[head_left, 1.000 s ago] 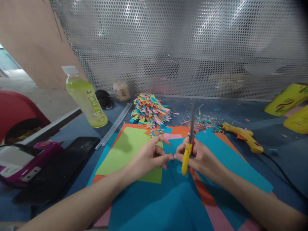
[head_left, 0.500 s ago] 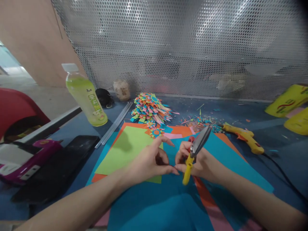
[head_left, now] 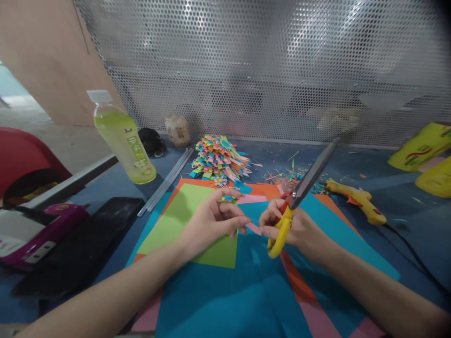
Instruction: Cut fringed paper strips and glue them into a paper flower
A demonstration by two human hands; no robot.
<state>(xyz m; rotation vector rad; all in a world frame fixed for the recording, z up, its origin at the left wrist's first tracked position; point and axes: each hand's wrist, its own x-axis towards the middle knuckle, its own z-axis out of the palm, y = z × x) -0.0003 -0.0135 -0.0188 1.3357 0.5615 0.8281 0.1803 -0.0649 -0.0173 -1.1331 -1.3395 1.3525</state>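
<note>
A small pink paper strip stretches between my two hands, pinched at its left end by my left hand. My right hand pinches the strip's other end with its fingertips. Hooked on that same hand is a pair of scissors with yellow and red handles, blades pointing up and away to the right. Beneath both hands lie sheets of blue paper and a light green sheet. Just beyond my left hand, a small paper flower is partly covered by the fingers.
Behind the sheets stands a mound of fringed multicoloured paper. Paper scraps and a yellow glue gun lie to the right. On the left are a drink bottle, clear glue sticks and a black phone-like slab.
My hands have moved slightly apart and up, and the pink strip now shows between them. The scissors have swung, so their blades reach farther up and right.
</note>
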